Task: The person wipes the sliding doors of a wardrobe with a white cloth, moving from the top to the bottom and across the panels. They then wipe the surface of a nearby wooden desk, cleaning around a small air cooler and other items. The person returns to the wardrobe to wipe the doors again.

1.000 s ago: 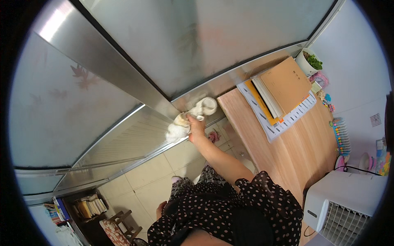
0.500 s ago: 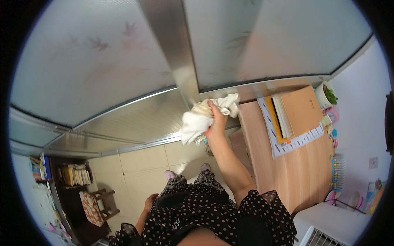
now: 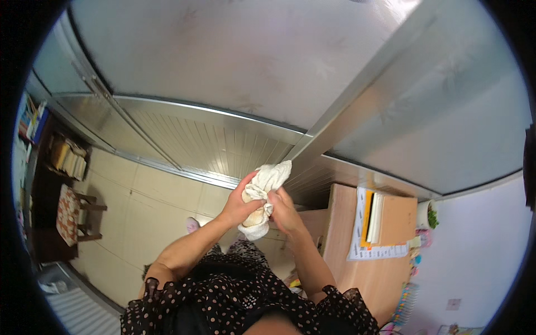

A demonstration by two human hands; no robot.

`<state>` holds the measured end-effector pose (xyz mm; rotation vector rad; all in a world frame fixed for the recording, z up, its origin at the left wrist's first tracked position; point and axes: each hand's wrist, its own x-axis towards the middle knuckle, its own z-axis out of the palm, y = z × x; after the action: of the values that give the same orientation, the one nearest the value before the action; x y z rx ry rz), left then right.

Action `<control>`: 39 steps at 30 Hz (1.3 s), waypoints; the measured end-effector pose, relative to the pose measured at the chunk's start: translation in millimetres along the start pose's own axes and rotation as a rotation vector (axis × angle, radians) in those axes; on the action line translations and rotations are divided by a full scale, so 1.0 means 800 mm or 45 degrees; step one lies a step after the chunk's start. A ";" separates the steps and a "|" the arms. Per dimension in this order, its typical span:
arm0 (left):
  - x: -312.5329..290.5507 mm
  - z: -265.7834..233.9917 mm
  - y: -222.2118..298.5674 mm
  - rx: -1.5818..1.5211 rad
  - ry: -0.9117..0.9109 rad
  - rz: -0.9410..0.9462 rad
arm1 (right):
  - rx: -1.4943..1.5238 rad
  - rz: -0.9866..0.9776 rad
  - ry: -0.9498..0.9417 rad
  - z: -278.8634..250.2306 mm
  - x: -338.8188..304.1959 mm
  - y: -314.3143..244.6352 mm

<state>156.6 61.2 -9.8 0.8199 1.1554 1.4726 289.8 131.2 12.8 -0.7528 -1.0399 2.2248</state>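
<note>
- White cloth (image 3: 272, 175): bunched, near metal-framed partition (image 3: 234, 61).
- Left hand (image 3: 241, 204): clasping cloth's left side, forearm slanting inward.
- Right hand (image 3: 283, 211): clasping its right side, forearm likewise slanting inward.
- White pot (image 3: 423, 215): green plant (image 3: 433, 215) inside.
- Dark shelf (image 3: 42, 223): books (image 3: 72, 163) within.

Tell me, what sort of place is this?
Probably a small study or office: there's a pale wood-grained desk bearing a flat brown paper folder, a dark shelf unit holding yellowish books, and large frosted-glass panels in silvery frames.
</note>
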 end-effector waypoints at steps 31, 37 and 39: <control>0.204 0.038 -0.114 -1.136 1.119 -0.349 | -2.468 -2.469 0.753 0.104 0.081 -0.299; 0.163 -0.137 -0.012 -1.605 1.001 -0.013 | -2.489 -2.484 0.694 0.101 0.077 -0.296; 0.153 -0.220 0.019 -1.316 1.387 0.385 | -2.475 -2.484 0.709 0.103 0.078 -0.294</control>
<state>-37.6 138.5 -58.4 -0.6508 0.7505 2.5207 250.0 260.7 231.0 -0.3281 -1.8581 -0.9103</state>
